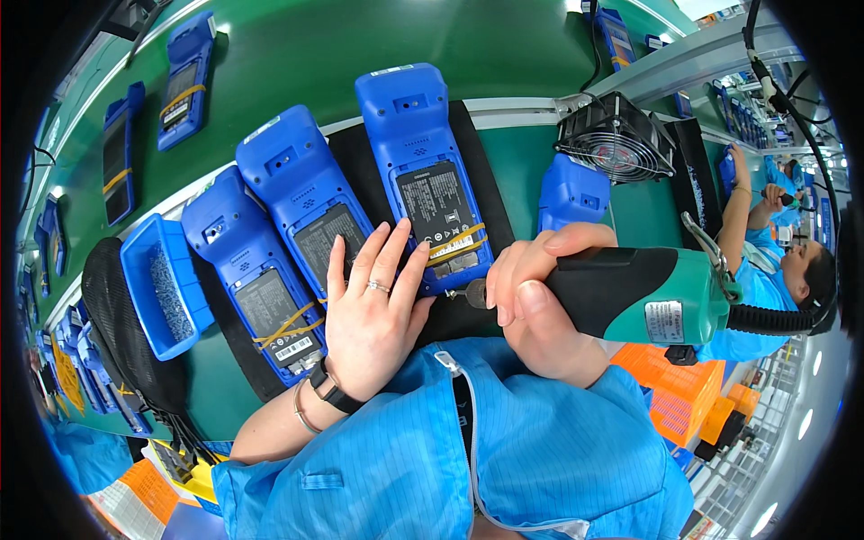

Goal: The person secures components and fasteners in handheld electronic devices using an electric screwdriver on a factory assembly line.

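Three blue handheld terminals lie face down in a row on black mats: a left one [243, 261], a middle one [288, 162] and a right one [409, 117]. Each shows a dark battery and a yellow rubber band. My left hand [373, 310], fingers spread flat, rests over the lower part of the middle terminal, with fingertips reaching the right one. In my right hand [553, 315] is a green and black electric screwdriver [630, 288], held sideways. Its bit points left, close to the lower edge of the right terminal and near my left thumb.
A blue bin [155, 232] of small screws stands left, beside a black mesh bag [126, 333]. At right are a fan [616, 148] and another blue terminal [573, 198]. More terminals lie on the green belt [297, 45] behind. A co-worker [760, 225] sits far right.
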